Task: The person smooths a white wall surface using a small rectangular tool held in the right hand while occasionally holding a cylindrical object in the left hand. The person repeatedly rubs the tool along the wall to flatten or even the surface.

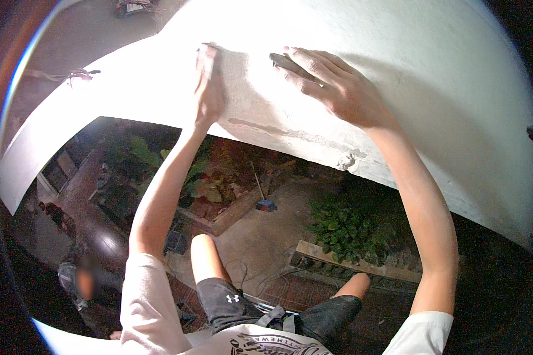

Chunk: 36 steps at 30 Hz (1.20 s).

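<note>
Dark block pinched on a pale wall

The right hand [346,92] pinches a dark block [291,64] between thumb and fingers, at the white wall's [456,89] far middle. The block looks light, stiff and unlikely to slip; its long sides seem the best hold. The wall's chipped near edge [346,161] looks crumbly. Left, the blurred left hand's [207,89] fingers cannot be told.
</note>
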Motion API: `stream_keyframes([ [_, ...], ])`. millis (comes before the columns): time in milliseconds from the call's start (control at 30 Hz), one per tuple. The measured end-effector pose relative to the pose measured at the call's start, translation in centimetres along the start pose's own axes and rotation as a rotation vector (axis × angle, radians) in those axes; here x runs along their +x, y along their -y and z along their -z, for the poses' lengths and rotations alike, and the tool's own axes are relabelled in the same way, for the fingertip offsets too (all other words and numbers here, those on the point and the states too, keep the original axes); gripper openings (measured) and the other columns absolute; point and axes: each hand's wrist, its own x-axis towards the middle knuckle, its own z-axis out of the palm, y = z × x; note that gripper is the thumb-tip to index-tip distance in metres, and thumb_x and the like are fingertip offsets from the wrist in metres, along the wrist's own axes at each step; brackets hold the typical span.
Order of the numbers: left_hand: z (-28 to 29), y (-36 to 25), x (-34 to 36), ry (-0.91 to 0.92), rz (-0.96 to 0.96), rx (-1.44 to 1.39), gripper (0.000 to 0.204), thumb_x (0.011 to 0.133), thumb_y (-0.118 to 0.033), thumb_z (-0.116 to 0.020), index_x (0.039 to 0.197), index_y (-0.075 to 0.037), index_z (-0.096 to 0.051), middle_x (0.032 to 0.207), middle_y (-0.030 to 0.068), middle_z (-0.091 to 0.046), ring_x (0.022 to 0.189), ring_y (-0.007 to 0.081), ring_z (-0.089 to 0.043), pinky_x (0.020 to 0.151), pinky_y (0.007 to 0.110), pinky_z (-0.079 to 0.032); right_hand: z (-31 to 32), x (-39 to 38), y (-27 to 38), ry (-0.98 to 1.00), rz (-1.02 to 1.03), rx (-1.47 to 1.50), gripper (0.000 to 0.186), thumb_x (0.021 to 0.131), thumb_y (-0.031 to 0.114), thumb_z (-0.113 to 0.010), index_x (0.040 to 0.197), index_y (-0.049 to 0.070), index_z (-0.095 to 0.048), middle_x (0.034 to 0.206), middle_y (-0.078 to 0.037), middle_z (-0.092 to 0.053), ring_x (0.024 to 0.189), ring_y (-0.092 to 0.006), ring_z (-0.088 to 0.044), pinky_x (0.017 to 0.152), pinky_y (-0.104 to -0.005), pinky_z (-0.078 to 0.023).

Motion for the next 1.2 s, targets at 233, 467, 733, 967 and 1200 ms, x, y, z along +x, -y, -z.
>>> stream_keyframes([
  [233,1.1,1.9,-0.6,-0.27,0.779,0.065,0.051,0.101,-0.027,-0.036,0.14,0.006,-0.037,0.144,0.0233,-0.041,0.132,0.035,-0.041,0.109,0.04,-0.031,0.7,1.3,0.7,0.015,-0.007,-0.024,0.044,0.083,0.003,-0.063,0.122,0.023,-0.056,0.136,0.0,-0.054,0.122,-0.0197,-0.055,0.105,-0.0334,-0.049],
  [467,0.6,-4.8,2.6,-0.09,0.394,-0.256,0.05,0.1,-0.026,-0.038,0.144,-0.002,-0.036,0.15,0.0227,-0.033,0.139,0.0383,-0.03,0.114,0.049,-0.023,1.4,1.5,0.9,0.002,-0.084,0.016,0.053,0.081,-0.003,-0.061,0.125,0.024,-0.054,0.139,0.0,-0.052,0.126,-0.0176,-0.051,0.109,-0.0348,-0.045],
  [733,-0.1,4.3,2.0,-0.166,0.511,-0.171,0.057,0.099,-0.026,-0.042,0.15,-0.007,-0.025,0.154,0.0181,-0.027,0.143,0.0387,-0.02,0.116,0.052,-0.013,0.8,0.8,0.7,0.016,-0.065,-0.019,0.061,0.08,-0.006,-0.06,0.13,0.026,-0.049,0.139,0.002,-0.052,0.127,-0.0163,-0.05,0.112,-0.0351,-0.041],
  [967,-1.0,1.3,3.5,-0.187,0.499,-0.103,0.058,0.1,-0.028,-0.04,0.151,-0.008,-0.021,0.155,0.0167,-0.025,0.143,0.0394,-0.019,0.117,0.052,-0.012,0.7,0.9,0.8,0.037,-0.115,-0.057,0.057,0.081,-0.006,-0.059,0.128,0.025,-0.052,0.14,0.002,-0.051,0.127,-0.016,-0.049,0.111,-0.0346,-0.042],
  [1200,-0.4,3.9,5.9,-0.242,0.629,-0.263,0.06,0.102,-0.038,-0.025,0.151,-0.004,-0.017,0.156,0.0204,-0.019,0.143,0.0401,-0.017,0.117,0.048,-0.014,1.0,0.3,0.8,0.139,-0.024,-0.13,0.044,0.081,-0.001,-0.057,0.12,0.019,-0.055,0.139,-0.003,-0.05,0.127,-0.0203,-0.05,0.108,-0.0368,-0.042],
])
